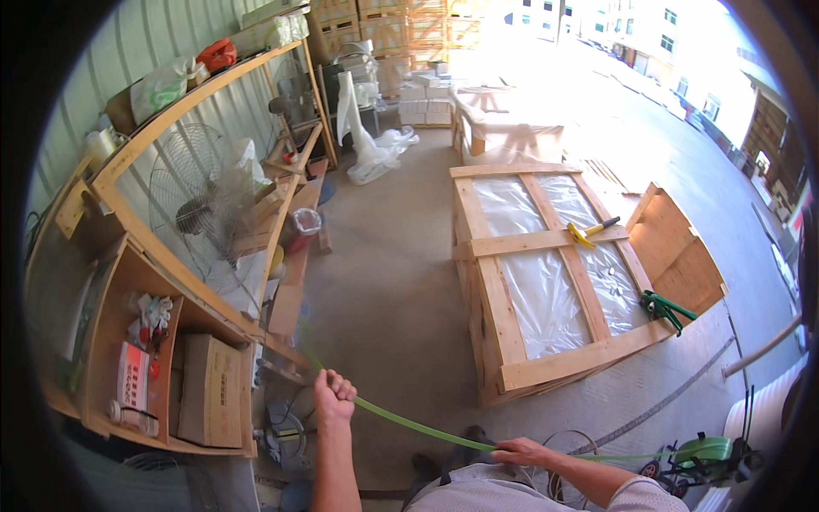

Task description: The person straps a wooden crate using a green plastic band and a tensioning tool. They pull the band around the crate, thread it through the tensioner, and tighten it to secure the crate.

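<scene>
A bright green packing strap (418, 427) runs between my two hands. My left hand (334, 394) is raised in front of me, its fingers closed around the strap, and a short blurred end sticks out beyond the fist. Near my waist my right hand (520, 452) grips the same strap. From there the strap runs right to a green roll (704, 450) on a dark wheeled dispenser (740, 465). Right of my hands stands a wooden crate (567, 352), plastic film showing between its slats. On it lie a yellow hammer (589, 232) and a green hand tool with two handles (665, 311).
On the left stand a wooden shelf unit (243, 324) with a cardboard box (209, 391), and a large fan (198, 213). A wooden panel (678, 243) leans by the crate's far right side. Plastic sheeting (375, 154) lies on the floor further off. A cable (665, 410) crosses the floor.
</scene>
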The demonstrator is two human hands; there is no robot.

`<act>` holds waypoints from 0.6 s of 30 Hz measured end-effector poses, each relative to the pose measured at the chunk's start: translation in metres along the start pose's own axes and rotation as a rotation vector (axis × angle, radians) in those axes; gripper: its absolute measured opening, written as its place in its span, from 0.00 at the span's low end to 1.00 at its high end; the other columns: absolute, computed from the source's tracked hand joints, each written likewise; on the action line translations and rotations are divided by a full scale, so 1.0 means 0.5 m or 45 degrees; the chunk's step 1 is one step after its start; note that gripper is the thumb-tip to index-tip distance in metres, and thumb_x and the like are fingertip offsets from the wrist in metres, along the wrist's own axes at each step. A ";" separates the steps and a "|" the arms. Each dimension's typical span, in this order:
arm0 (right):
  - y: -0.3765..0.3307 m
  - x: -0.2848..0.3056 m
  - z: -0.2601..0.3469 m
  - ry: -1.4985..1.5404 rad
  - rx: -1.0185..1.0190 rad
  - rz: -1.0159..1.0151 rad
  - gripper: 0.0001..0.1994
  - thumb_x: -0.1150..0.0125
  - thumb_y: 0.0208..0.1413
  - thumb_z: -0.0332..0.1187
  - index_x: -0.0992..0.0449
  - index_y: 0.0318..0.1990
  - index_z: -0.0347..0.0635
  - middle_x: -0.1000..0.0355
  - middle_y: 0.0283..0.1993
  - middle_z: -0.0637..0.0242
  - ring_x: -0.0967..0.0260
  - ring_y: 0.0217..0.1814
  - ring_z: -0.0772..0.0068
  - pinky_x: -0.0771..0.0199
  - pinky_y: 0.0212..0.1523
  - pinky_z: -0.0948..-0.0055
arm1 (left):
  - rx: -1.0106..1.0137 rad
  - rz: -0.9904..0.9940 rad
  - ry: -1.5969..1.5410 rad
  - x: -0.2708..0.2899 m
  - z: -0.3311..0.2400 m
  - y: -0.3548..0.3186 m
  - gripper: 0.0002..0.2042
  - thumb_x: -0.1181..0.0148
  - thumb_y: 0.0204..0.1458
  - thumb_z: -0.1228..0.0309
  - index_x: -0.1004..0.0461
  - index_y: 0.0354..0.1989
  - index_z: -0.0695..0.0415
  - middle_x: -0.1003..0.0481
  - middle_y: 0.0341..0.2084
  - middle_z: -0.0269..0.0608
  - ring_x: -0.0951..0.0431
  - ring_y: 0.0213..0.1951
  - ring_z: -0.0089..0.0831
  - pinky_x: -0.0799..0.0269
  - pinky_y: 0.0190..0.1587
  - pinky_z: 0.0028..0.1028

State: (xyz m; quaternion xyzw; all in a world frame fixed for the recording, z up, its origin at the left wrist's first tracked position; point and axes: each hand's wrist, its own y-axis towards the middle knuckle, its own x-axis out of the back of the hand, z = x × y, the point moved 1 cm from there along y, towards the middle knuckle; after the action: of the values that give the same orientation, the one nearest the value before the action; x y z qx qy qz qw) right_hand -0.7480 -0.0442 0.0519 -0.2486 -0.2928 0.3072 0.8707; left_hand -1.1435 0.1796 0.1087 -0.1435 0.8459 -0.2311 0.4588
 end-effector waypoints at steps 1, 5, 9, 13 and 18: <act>-0.048 -0.002 -0.062 -0.027 -0.186 -0.028 0.25 0.53 0.61 0.55 0.24 0.47 0.41 0.25 0.37 0.54 0.27 0.41 0.57 0.29 0.45 0.63 | 0.000 0.034 -0.033 -0.002 -0.019 0.032 0.16 0.58 0.64 0.58 0.35 0.24 0.49 0.46 0.10 0.26 0.50 0.12 0.21 0.54 0.17 0.25; -0.194 -0.054 -0.215 0.101 -0.603 -0.270 0.26 0.53 0.59 0.59 0.20 0.38 0.45 0.24 0.30 0.61 0.25 0.36 0.64 0.27 0.41 0.66 | 0.044 0.024 -0.005 -0.023 -0.037 0.147 0.16 0.60 0.64 0.59 0.35 0.26 0.51 0.43 0.13 0.28 0.46 0.14 0.23 0.51 0.19 0.26; -0.154 -0.145 -0.196 0.172 -0.662 -0.587 0.28 0.54 0.58 0.61 0.18 0.31 0.45 0.23 0.27 0.62 0.24 0.33 0.62 0.27 0.39 0.65 | 0.152 0.075 -0.076 -0.061 0.017 0.210 0.19 0.63 0.64 0.56 0.32 0.31 0.56 0.35 0.17 0.36 0.38 0.20 0.31 0.40 0.24 0.31; -0.011 -0.091 -0.139 -0.081 -0.729 -0.616 0.28 0.55 0.58 0.61 0.18 0.28 0.47 0.22 0.27 0.62 0.24 0.34 0.56 0.26 0.38 0.62 | 0.282 0.078 0.065 -0.086 0.132 0.206 0.21 0.63 0.63 0.53 0.29 0.34 0.57 0.28 0.22 0.41 0.30 0.25 0.39 0.32 0.30 0.40; 0.072 0.061 -0.048 -0.011 -0.579 -0.583 0.28 0.56 0.58 0.62 0.18 0.28 0.49 0.23 0.29 0.61 0.24 0.36 0.55 0.26 0.39 0.61 | 0.421 0.251 0.199 -0.108 0.252 0.162 0.20 0.64 0.63 0.54 0.30 0.39 0.58 0.23 0.30 0.50 0.23 0.38 0.49 0.29 0.47 0.50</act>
State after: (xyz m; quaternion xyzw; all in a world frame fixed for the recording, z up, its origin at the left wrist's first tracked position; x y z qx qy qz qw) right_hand -0.7266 -0.0047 0.0235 -0.3634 -0.4059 0.0310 0.8380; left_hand -1.0108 0.2405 0.0451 0.0359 0.8393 -0.3313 0.4295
